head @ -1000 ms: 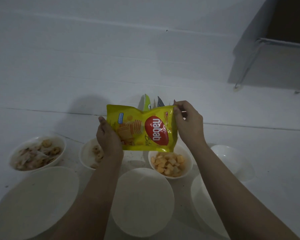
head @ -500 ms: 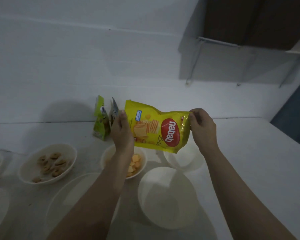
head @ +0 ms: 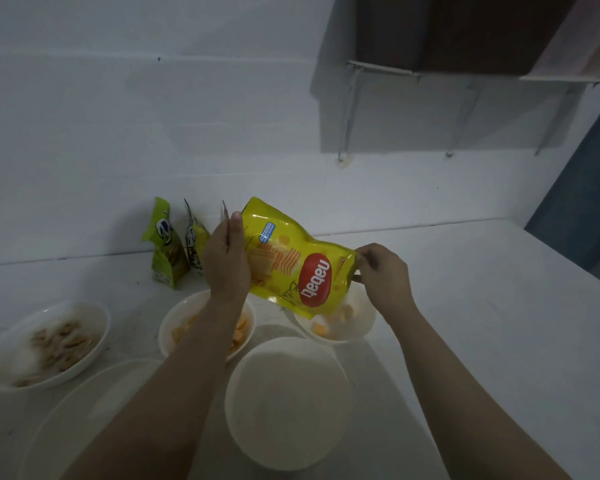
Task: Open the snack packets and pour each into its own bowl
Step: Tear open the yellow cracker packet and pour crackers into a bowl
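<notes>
Tilting glossy yellow "nabati" foil packet over white bowl; left hand gripping bottom, right hand pinching top.

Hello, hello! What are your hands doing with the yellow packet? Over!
Left hand and right hand both grip yellow packet. Packet tilted over far-right bowl, yellow pieces landing inside. Nothing in the way.
</notes>
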`<action>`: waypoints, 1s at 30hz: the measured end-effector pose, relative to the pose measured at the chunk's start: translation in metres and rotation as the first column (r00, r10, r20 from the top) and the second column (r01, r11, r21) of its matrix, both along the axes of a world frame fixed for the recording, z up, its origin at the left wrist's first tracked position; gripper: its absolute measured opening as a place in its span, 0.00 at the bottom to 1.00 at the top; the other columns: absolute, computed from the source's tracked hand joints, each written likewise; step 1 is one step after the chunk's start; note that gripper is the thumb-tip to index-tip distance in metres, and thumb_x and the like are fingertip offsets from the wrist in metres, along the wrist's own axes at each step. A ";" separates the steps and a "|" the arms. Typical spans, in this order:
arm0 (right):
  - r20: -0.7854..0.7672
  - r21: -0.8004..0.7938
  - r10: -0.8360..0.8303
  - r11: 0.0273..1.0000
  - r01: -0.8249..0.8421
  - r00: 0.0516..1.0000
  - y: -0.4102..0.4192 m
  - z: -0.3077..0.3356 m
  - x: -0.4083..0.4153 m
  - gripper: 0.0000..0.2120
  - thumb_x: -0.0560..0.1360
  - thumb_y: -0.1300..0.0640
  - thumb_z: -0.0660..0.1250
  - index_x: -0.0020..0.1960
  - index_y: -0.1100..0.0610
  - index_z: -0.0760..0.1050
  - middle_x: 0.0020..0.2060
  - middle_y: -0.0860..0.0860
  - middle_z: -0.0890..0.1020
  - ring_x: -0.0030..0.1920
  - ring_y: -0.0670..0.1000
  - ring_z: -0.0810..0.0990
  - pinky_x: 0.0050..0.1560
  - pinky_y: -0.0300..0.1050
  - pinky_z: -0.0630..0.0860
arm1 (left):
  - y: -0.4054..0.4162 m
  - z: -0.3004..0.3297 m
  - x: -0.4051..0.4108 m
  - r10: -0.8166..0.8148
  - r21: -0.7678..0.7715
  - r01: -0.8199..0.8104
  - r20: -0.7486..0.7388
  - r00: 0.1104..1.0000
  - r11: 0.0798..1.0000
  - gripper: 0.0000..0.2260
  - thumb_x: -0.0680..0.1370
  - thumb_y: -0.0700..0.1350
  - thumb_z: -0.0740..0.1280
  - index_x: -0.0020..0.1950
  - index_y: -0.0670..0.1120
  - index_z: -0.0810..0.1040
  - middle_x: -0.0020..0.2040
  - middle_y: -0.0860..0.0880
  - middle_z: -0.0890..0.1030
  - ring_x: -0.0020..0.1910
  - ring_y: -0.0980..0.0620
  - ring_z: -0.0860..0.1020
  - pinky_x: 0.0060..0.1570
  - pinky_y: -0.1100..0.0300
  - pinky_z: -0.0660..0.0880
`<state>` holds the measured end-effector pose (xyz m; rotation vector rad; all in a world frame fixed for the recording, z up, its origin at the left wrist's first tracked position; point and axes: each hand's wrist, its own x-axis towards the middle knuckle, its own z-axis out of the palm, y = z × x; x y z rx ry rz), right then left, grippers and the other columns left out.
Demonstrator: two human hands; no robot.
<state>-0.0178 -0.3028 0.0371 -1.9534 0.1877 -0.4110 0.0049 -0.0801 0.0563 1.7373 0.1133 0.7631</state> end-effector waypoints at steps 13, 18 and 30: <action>0.064 -0.051 -0.002 0.999 0.005 0.998 -0.004 0.002 -0.001 0.10 0.78 0.66 0.62 0.44 0.57 0.79 0.40 0.54 0.84 0.43 0.54 0.84 0.43 0.42 0.84 | -0.004 0.005 -0.005 -0.026 -0.040 0.028 0.055 0.998 0.999 0.19 0.83 0.50 0.59 0.31 0.52 0.63 0.29 0.54 0.63 0.27 0.60 0.63 0.30 0.65 0.60; 0.064 -0.070 -0.010 0.997 0.015 0.998 0.000 0.006 0.001 0.10 0.79 0.67 0.62 0.44 0.59 0.79 0.40 0.55 0.83 0.43 0.55 0.84 0.45 0.46 0.84 | -0.002 0.008 -0.004 -0.025 -0.040 0.028 0.077 0.997 0.999 0.20 0.83 0.50 0.59 0.31 0.52 0.63 0.28 0.54 0.63 0.27 0.60 0.63 0.29 0.66 0.59; 0.040 -0.271 0.038 0.962 -0.025 0.998 0.006 0.010 -0.008 0.06 0.79 0.63 0.62 0.50 0.55 0.77 0.44 0.50 0.82 0.49 0.54 0.81 0.48 0.41 0.78 | -0.001 0.010 -0.004 -0.012 0.024 0.009 0.133 0.991 1.000 0.19 0.83 0.49 0.59 0.32 0.53 0.62 0.28 0.54 0.63 0.27 0.60 0.63 0.29 0.65 0.60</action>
